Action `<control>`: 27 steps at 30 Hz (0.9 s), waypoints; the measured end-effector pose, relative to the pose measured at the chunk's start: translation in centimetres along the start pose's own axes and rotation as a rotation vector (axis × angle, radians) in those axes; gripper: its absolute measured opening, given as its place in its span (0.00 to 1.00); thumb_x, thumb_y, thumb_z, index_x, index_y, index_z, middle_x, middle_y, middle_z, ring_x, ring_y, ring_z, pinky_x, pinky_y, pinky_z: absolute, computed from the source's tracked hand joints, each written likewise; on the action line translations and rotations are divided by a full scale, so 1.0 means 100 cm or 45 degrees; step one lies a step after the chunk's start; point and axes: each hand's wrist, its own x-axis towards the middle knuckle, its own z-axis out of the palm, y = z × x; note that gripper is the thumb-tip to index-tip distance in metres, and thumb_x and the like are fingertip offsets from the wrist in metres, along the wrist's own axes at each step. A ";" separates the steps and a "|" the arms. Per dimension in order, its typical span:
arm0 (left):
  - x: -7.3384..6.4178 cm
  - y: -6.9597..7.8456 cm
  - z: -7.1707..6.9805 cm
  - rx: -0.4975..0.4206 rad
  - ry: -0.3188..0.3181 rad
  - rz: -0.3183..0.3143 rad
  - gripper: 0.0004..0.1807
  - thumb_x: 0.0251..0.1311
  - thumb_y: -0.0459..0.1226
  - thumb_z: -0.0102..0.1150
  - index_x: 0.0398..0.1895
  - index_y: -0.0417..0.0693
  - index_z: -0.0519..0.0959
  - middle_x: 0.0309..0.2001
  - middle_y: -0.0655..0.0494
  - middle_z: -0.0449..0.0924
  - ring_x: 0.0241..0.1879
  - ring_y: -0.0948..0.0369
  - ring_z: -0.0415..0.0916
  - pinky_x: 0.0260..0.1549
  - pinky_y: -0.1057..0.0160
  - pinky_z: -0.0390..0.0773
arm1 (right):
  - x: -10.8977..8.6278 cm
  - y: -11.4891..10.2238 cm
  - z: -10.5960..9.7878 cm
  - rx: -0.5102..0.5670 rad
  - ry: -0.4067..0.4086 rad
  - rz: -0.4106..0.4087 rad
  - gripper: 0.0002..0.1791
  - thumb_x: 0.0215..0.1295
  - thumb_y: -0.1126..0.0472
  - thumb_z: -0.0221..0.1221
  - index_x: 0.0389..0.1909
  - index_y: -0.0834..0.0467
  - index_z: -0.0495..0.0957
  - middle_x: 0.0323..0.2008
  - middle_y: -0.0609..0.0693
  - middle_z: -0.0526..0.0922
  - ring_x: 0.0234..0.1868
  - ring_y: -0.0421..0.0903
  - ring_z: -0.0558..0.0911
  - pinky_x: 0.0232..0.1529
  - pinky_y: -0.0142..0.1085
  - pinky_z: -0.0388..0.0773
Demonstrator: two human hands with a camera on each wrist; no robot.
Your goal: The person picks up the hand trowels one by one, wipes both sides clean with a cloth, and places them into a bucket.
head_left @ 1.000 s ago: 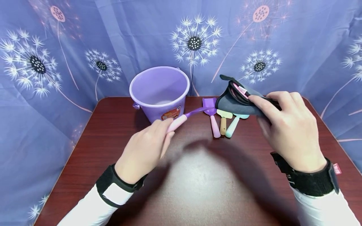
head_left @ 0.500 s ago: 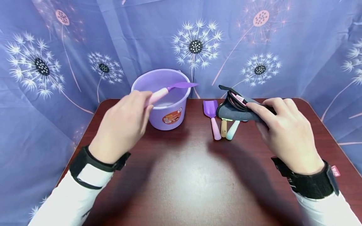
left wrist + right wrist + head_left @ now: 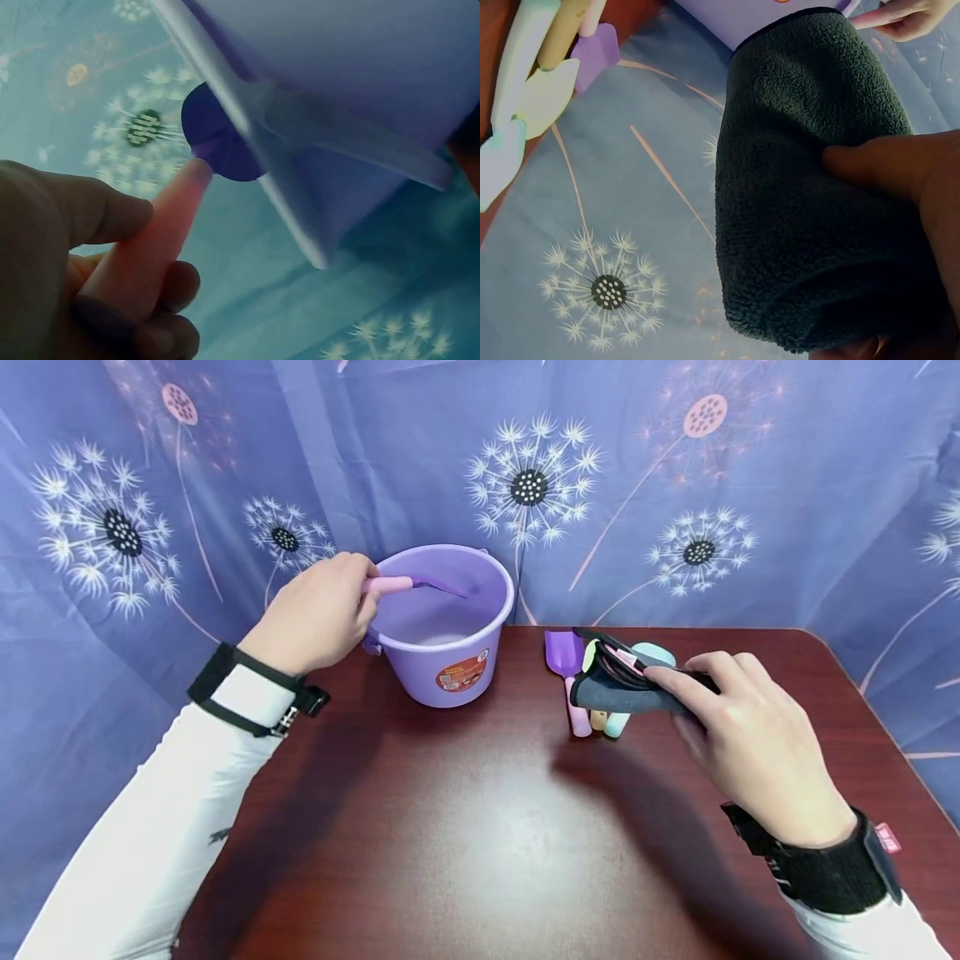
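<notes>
A blue curtain point(image 3: 390, 435) printed with white and pink dandelions hung behind a dark red-brown bench point(image 3: 480, 827), over which a person in white sleeves point(image 3: 176, 777) reached out both arms. A purple bucket point(image 3: 411, 672) stood upright near the bench's far edge, its mouth facing up. At right, the person's right hand point(image 3: 757, 735) held a folded dark grey cloth point(image 3: 618, 695) off the bench, the thumb pressed on one face and the fingers gripping the bundle. At left, the left hand point(image 3: 318, 610) was raised beside the bucket's rim, its fingers curled around the handle of a pink-handled spade point(image 3: 390, 585); the tool's purple blade extended over the bucket's mouth, partly hidden by the rim in the left wrist view. Whether the blade touched the bucket could not be told. Beneath the cloth as seen from above, and partly covered by it, three garden tools lay side by side on the bench: a purple shovel point(image 3: 564, 652), a wooden-handled tool point(image 3: 547, 101) with a pale yellow blade, and a mint-green tool point(image 3: 516, 67). Black bands point(image 3: 825, 868) circled both wrists. An orange-red label point(image 3: 461, 672) marked the bucket's front, and a small pink-and-white tag point(image 3: 625, 659) showed in the cloth's folds.
</notes>
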 end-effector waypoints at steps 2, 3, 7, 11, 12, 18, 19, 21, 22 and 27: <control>0.007 -0.007 0.004 -0.007 -0.073 -0.036 0.12 0.71 0.39 0.45 0.45 0.39 0.75 0.36 0.47 0.73 0.36 0.48 0.73 0.40 0.46 0.73 | -0.001 0.000 0.002 0.013 -0.020 -0.008 0.27 0.53 0.69 0.62 0.56 0.52 0.82 0.42 0.55 0.77 0.38 0.55 0.71 0.27 0.49 0.71; 0.010 -0.010 0.006 -0.003 -0.104 -0.047 0.12 0.70 0.38 0.45 0.45 0.39 0.75 0.36 0.47 0.73 0.36 0.48 0.73 0.40 0.46 0.72 | -0.002 0.000 0.003 0.019 -0.029 -0.014 0.27 0.52 0.69 0.63 0.56 0.52 0.82 0.42 0.55 0.77 0.39 0.55 0.71 0.27 0.49 0.71; 0.019 -0.017 0.015 0.029 -0.212 -0.040 0.11 0.67 0.35 0.42 0.42 0.37 0.73 0.38 0.44 0.72 0.39 0.45 0.72 0.44 0.45 0.71 | -0.004 -0.003 0.007 0.044 -0.030 -0.047 0.28 0.49 0.70 0.65 0.56 0.53 0.82 0.40 0.55 0.76 0.37 0.55 0.71 0.27 0.48 0.71; 0.026 -0.019 0.022 0.088 -0.303 -0.041 0.12 0.67 0.35 0.41 0.43 0.37 0.72 0.43 0.43 0.73 0.43 0.44 0.69 0.47 0.44 0.69 | -0.006 -0.004 0.011 0.060 -0.023 -0.063 0.30 0.47 0.70 0.66 0.56 0.53 0.82 0.38 0.55 0.75 0.36 0.55 0.71 0.26 0.47 0.70; 0.028 -0.019 0.023 0.103 -0.328 -0.048 0.13 0.68 0.36 0.40 0.44 0.38 0.73 0.45 0.43 0.74 0.44 0.44 0.69 0.47 0.44 0.69 | -0.007 -0.004 0.012 0.063 -0.029 -0.064 0.29 0.47 0.70 0.66 0.56 0.53 0.82 0.38 0.55 0.75 0.36 0.55 0.71 0.26 0.47 0.70; 0.043 -0.018 0.030 0.160 -0.460 -0.065 0.14 0.68 0.38 0.41 0.48 0.43 0.75 0.51 0.46 0.76 0.45 0.46 0.63 0.47 0.45 0.62 | -0.011 -0.003 0.018 0.066 -0.086 -0.068 0.27 0.52 0.68 0.63 0.57 0.53 0.81 0.38 0.54 0.75 0.37 0.54 0.70 0.27 0.45 0.70; 0.044 -0.018 0.031 0.169 -0.475 -0.064 0.14 0.68 0.38 0.41 0.47 0.43 0.75 0.50 0.46 0.77 0.45 0.45 0.63 0.47 0.46 0.62 | -0.012 -0.004 0.019 0.069 -0.089 -0.069 0.27 0.52 0.68 0.63 0.57 0.52 0.81 0.38 0.54 0.75 0.37 0.54 0.70 0.27 0.45 0.70; 0.046 -0.018 0.032 0.191 -0.505 -0.061 0.12 0.69 0.38 0.43 0.47 0.43 0.75 0.50 0.46 0.77 0.45 0.45 0.62 0.47 0.46 0.60 | -0.013 -0.004 0.020 0.066 -0.097 -0.073 0.27 0.52 0.67 0.62 0.57 0.52 0.81 0.38 0.54 0.75 0.37 0.54 0.70 0.27 0.45 0.71; 0.047 -0.017 0.033 0.200 -0.521 -0.059 0.12 0.70 0.39 0.44 0.46 0.43 0.75 0.50 0.46 0.78 0.45 0.45 0.62 0.48 0.46 0.60 | -0.013 -0.004 0.020 0.064 -0.101 -0.073 0.27 0.53 0.67 0.62 0.57 0.52 0.81 0.38 0.53 0.75 0.36 0.54 0.70 0.27 0.45 0.70; 0.051 -0.014 0.032 0.216 -0.583 -0.077 0.11 0.70 0.40 0.46 0.46 0.45 0.75 0.52 0.48 0.79 0.44 0.46 0.60 0.48 0.47 0.56 | -0.015 -0.002 0.020 0.054 -0.115 -0.076 0.27 0.53 0.67 0.61 0.57 0.52 0.81 0.38 0.53 0.75 0.35 0.53 0.69 0.26 0.44 0.70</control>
